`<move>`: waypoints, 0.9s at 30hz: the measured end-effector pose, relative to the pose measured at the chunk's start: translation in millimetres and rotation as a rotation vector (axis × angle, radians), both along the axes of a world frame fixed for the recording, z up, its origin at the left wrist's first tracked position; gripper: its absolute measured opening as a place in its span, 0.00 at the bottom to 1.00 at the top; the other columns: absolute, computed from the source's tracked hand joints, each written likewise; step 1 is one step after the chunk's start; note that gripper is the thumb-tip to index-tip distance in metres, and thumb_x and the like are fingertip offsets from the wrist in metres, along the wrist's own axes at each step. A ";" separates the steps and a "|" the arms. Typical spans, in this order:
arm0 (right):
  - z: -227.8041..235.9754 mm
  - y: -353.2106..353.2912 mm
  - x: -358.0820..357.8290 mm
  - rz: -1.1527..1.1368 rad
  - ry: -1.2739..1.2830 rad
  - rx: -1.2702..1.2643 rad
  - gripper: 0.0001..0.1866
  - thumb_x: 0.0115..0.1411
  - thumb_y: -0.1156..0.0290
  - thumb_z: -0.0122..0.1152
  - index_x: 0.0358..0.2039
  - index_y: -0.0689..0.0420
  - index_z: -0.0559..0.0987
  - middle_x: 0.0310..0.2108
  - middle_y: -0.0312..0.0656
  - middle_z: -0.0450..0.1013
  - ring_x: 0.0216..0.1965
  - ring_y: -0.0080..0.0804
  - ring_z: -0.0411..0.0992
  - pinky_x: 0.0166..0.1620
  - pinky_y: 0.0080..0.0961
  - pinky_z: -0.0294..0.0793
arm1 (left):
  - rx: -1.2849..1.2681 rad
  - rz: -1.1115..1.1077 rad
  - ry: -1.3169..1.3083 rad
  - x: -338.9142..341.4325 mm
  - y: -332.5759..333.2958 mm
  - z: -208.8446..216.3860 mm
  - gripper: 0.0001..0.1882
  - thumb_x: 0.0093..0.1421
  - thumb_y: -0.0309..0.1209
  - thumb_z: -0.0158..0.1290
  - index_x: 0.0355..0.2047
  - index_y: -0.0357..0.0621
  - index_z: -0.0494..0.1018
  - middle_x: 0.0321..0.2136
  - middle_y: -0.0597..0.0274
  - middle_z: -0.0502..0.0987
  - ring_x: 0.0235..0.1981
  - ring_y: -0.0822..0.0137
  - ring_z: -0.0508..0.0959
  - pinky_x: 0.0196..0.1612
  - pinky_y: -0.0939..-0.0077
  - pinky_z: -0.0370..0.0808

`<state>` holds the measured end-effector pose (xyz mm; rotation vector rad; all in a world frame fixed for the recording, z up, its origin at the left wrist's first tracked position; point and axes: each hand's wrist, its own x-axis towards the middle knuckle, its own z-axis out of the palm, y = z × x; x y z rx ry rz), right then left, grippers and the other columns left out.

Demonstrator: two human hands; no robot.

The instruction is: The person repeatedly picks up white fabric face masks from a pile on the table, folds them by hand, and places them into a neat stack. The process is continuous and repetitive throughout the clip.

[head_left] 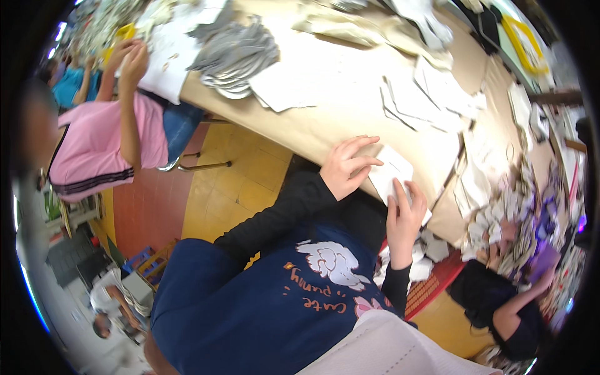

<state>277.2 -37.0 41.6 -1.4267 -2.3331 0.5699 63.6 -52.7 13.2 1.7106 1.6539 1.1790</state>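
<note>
A small white piece (395,164), apparently cloth or paper, lies at the near edge of the tan table (306,134) in front of me. My left hand (347,170) is over its left side, fingers spread, with the fingertips close to its upper edge. On its near right part rest the stretched fingers of my right hand (406,214). Neither hand is closed around it. Whether my left fingertips touch the piece is hard to make out.
A fanned grey stack (237,62) lies at the far left, beside white sheets (290,87). Dark-edged white pieces (431,94) lie farther right. A pink-shirted person (100,137) sits left; another person (515,319) works at the right near heaped pieces (494,225).
</note>
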 end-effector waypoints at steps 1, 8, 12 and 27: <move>-0.6 -2.1 -0.4 0.015 -0.025 -0.003 0.23 0.61 0.75 0.63 0.59 0.52 0.78 0.59 0.48 0.67 0.61 0.50 0.64 0.63 0.44 0.62 | 0.029 0.103 0.012 -9.4 0.1 1.7 0.14 0.57 0.26 0.58 0.44 0.51 0.80 0.61 0.59 0.71 0.64 0.53 0.68 0.64 0.58 0.64; -8.1 -9.4 -8.1 0.000 -0.023 -0.009 0.28 0.60 0.70 0.67 0.62 0.51 0.74 0.65 0.47 0.63 0.65 0.52 0.60 0.69 0.56 0.54 | 0.031 0.945 0.295 -103.7 -2.3 3.2 0.31 0.57 0.33 0.64 0.61 0.42 0.69 0.49 0.53 0.71 0.54 0.52 0.68 0.60 0.58 0.64; -7.5 0.6 -10.4 0.089 -0.049 0.019 0.29 0.57 0.70 0.69 0.60 0.50 0.75 0.67 0.44 0.63 0.68 0.51 0.59 0.70 0.57 0.50 | -0.090 0.944 0.378 -130.7 -6.7 -5.5 0.38 0.51 0.37 0.69 0.62 0.43 0.69 0.47 0.54 0.69 0.50 0.51 0.67 0.56 0.58 0.66; -5.4 21.9 16.2 0.088 -0.044 0.058 0.23 0.57 0.73 0.68 0.55 0.49 0.79 0.66 0.43 0.65 0.68 0.46 0.61 0.73 0.57 0.41 | -0.167 0.917 0.355 -131.5 -6.0 6.8 0.35 0.44 0.31 0.72 0.54 0.46 0.71 0.49 0.54 0.66 0.54 0.50 0.63 0.58 0.58 0.64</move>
